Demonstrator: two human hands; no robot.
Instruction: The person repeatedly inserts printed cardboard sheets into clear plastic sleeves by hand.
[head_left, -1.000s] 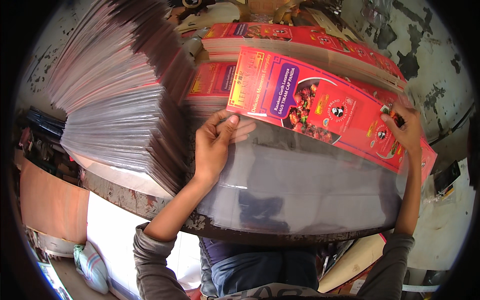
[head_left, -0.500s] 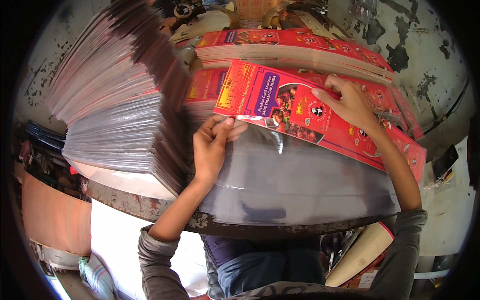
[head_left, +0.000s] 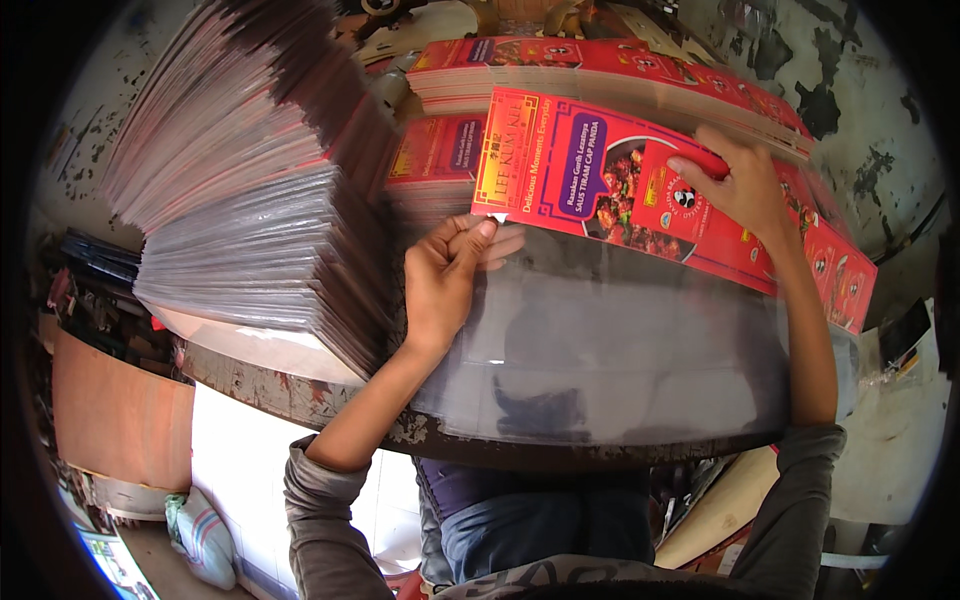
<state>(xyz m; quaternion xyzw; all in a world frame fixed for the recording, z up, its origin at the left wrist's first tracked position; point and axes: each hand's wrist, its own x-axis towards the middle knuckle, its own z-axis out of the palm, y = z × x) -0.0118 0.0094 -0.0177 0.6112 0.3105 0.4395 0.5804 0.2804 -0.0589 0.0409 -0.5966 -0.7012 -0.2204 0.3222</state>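
The biggest thing is the dark bench, w/ its worn front edge on the near side of both hands. Next is the tall pile of sheets, left of the L hand & spread like a fan. Then the clear plastic sheets lie flat on the bench, right of the L hand & nearer the body than the R hand. Then the red stacks: the back stack sits past both hands, & the near stack is just past the L hand, part hidden. Smaller is the red strip, w/ a purple box & a food pic. It slants btwn the hands, one end at the L hand, the other out past the R hand. The R hand is half spread over the strip, thumb above its face, fingers bent near its far edge. The L hand pinches the strip's near left corner w/ thumb & pointer; can't tell if some plastic is in there too. Prob. the step now is getting the strip straight. Next move, I think, needs the L hand firm & the R hand light, so nothing bends.
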